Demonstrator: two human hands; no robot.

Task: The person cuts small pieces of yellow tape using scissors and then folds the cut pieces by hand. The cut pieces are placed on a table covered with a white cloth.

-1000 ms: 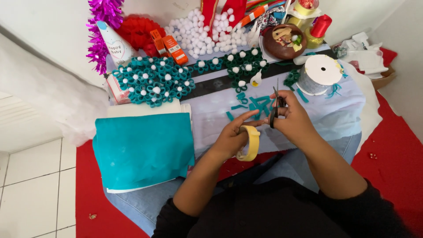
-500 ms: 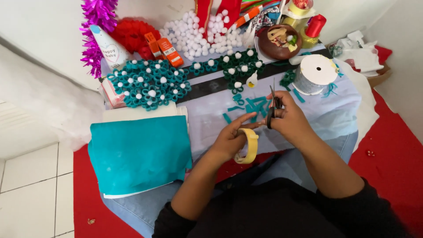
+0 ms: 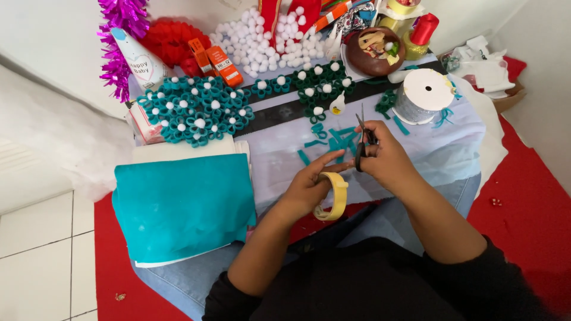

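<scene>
left hand (image 3: 309,187) pinches a yellow tape roll (image 3: 334,196); right hand (image 3: 386,157) grips black scissors (image 3: 361,139) at its strip. far on the counter (image 3: 440,154), many teal pompom flowers (image 3: 193,110) finished; teal felt sheet (image 3: 181,208) uncut.

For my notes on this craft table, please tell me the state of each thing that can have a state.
Scissors: held upright in right hand, blades nearly closed.
Yellow tape roll: worn on left hand.
Teal felt sheet: lying flat.
Glue bottle: capped, lying on the cloth.
White ribbon spool: lying on its side.
Brown bowl: filled with scraps.
</scene>
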